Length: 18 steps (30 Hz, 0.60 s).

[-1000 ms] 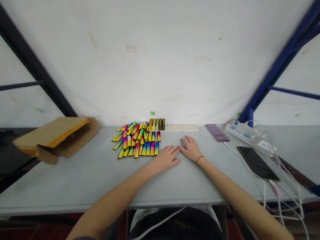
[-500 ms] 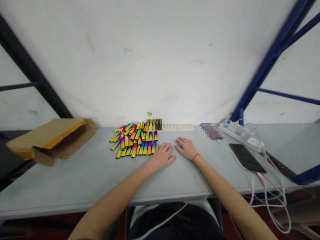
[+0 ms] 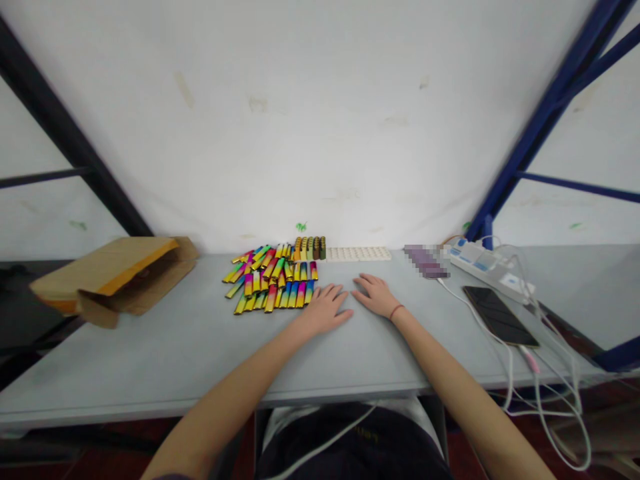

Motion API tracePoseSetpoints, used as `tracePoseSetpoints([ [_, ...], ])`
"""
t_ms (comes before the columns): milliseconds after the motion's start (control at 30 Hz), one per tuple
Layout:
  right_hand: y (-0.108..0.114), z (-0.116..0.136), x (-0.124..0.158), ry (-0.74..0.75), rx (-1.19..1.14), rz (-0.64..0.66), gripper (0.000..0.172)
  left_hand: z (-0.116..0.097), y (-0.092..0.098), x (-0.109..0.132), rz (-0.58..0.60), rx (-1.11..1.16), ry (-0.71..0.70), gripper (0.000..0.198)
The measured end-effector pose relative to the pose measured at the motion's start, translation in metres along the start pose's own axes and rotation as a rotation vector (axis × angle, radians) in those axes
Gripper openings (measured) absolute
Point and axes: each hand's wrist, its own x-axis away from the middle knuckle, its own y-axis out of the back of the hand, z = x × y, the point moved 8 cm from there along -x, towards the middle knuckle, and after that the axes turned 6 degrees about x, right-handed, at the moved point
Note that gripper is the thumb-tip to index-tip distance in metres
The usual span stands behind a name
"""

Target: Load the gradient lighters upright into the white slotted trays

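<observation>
My left hand [image 3: 326, 309] lies flat on the table with its fingers spread, holding nothing. Beside its fingertips is a pile of shiny, slim tubes [image 3: 271, 298] in yellow, pink, green and blue; they are too small to name more exactly. My right hand [image 3: 379, 297] also rests flat and open, a thin red band on its wrist. Beyond the hands, a long white rack with rows of holes [image 3: 358, 254] lies against the wall. Several upright dark and yellowish pieces [image 3: 310, 248] stand at its left end, just behind the pile.
An open cardboard box [image 3: 120, 270] lies on the left of the grey table [image 3: 200, 363]. To the right are a blurred-out purple item [image 3: 425, 261], a black phone [image 3: 500, 317], a white power strip [image 3: 490, 269] and looping white cables [image 3: 511, 373] that hang over the front edge.
The whole view has shifted slightly, so things appear a little further right. Both hands stay flat in place on the table, and the tubes and rack look unmoved.
</observation>
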Motion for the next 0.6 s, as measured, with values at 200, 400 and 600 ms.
tracePoseSetpoints([
  [200, -0.003, -0.003, -0.002, 0.017, -0.042, -0.006, 0.048, 0.002, -0.001, 0.000, 0.011, -0.003, 0.003, 0.057],
  [400, 0.018, -0.047, -0.022, -0.184, -0.004, -0.192, 0.055, 0.000, -0.002, 0.001, 0.017, 0.003, 0.009, 0.057],
  [600, 0.013, -0.089, -0.035, -0.351, 0.117, 0.032, 0.060, -0.001, -0.001, 0.002, 0.002, 0.018, 0.004, 0.056],
])
